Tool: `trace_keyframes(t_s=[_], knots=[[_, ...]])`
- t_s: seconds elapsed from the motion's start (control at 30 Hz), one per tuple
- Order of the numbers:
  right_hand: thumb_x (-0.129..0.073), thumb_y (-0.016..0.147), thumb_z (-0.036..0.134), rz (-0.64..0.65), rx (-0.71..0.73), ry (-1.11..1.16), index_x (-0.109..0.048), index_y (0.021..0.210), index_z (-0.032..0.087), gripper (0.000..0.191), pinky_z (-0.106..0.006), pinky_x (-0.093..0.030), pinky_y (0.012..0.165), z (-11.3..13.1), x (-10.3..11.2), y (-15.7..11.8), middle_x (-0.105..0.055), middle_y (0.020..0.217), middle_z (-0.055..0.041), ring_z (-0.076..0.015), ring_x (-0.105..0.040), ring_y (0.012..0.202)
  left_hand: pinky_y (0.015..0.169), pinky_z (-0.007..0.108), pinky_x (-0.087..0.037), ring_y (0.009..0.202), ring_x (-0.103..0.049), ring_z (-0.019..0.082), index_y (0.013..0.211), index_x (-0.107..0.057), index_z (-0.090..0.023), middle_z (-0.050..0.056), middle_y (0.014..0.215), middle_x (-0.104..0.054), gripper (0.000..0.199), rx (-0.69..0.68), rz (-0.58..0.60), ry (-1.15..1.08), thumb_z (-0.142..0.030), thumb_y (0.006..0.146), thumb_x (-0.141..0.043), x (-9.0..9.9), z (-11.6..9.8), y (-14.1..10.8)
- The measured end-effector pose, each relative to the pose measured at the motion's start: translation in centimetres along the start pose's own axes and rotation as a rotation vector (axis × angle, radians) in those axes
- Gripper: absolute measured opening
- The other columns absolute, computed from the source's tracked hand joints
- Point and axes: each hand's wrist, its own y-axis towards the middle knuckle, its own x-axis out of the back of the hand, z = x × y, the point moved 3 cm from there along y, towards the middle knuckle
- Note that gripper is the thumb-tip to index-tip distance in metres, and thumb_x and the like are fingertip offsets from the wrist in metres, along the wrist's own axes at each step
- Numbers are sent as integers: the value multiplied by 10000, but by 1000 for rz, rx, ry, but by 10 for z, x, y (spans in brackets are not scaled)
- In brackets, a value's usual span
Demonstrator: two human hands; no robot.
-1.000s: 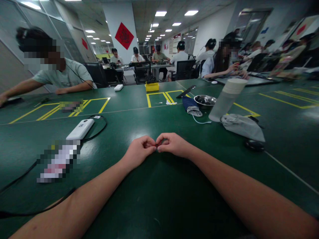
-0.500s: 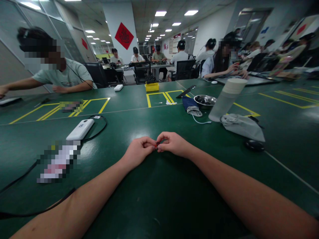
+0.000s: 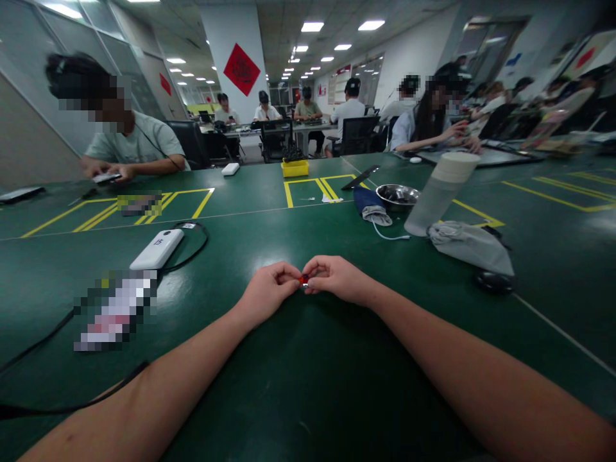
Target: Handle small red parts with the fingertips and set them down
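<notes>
Small red piece, held between two sets of fingertips

Item 1: small red piece (image 3: 303, 280), with a pale glint on its lower side. Location: between the hands, over the middle of the tabletop (image 3: 308, 385), whose near edge lies outside my remote head view. Exact form: too small for me to tell.

Item 2: left hand (image 3: 268, 287). Thumb and fingertips pinched on the piece's left side.

Item 3: right hand (image 3: 339, 279). Fingers arched over, thumb beneath, pinching the other side. The hands meet at the piece; I judge that its smallness calls for fingertips rather than palms, and that two grips steady it.

Item 4: white box (image 3: 158, 249), left of the hands, lying beside a looped black cable (image 3: 207, 239); probably set aside to leave elbow room.

Item 5: upright bottle (image 3: 436, 196), metal bowl (image 3: 402, 206), grey pouch (image 3: 469, 247) and black mouse (image 3: 494, 282), grouped toward the tabletop's right side, likely for the same reason.

Item 6: yellow bin (image 3: 295, 170), at the far edge, dark contents heaped above its rim; the low walls presumably keep them together.
</notes>
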Motion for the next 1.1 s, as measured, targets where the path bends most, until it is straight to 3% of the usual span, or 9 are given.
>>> trace_keyframes(t_s=[0.3,0.57,1.1], knots=[[-680,719,138,-3,15,-27,-572,938,127,244,-293,-538,708,-2,0,2,-668,790,-47,-145,-662,719,582,225,-464,649,-633,136,859,-643,-169,12,748,-688,135,18,-5,-9,-256,757,-626,0,0,-1],[-690,703,140,13,20,10,-562,934,136,264,-293,-534,722,-4,0,3,-667,786,-34,-137,-657,710,722,278,-520,777,-668,156,938,-617,-163,48,867,-701,202,-4,24,-110,-238,752,-642,-2,2,0],[-692,698,131,18,15,8,-560,933,133,269,-298,-521,757,-1,-1,2,-670,799,-38,-138,-658,736,693,264,-506,743,-648,145,911,-627,-166,32,843,-684,168,-45,14,-28,-238,760,-637,-2,1,0]])
